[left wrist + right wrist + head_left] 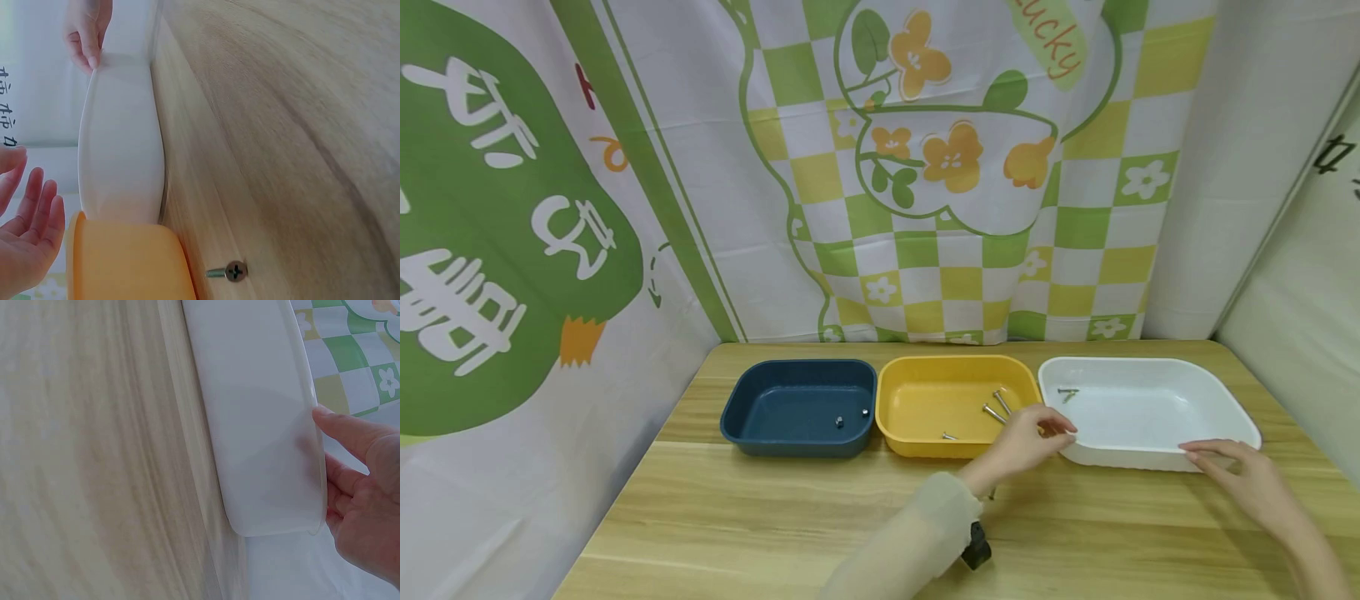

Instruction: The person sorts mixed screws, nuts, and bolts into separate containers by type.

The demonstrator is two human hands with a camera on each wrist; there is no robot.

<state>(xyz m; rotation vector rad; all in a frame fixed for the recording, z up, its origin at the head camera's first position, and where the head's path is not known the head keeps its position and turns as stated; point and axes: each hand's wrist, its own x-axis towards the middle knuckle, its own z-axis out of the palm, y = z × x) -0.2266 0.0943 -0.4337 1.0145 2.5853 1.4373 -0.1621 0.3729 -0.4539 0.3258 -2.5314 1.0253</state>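
My left hand (pixel 1026 442) hovers above the meeting edges of the yellow tray (pixel 917 448) and the white tray (pixel 1150 458). Its fingers are loosely bent, and in the left wrist view no object shows between the thumb and fingers (pixel 28 215). At the white tray's front right rim, my right hand (pixel 1243 479) pinches the edge. The right wrist view has the thumb of that hand (pixel 369 487) on the rim and the other fingers partly hidden behind the wall. Small screws (pixel 1067 392) lie inside the white tray, at its left.
Longer bolts (pixel 995 413) and a small screw (pixel 950 437) are in the yellow tray. On the left, a dark blue tray (pixel 797 448) holds two nuts (pixel 839 422). One screw (pixel 234 271) stands head-up on the wooden table (pixel 715 517) before the yellow tray. Printed curtains (pixel 940 283) hang behind.
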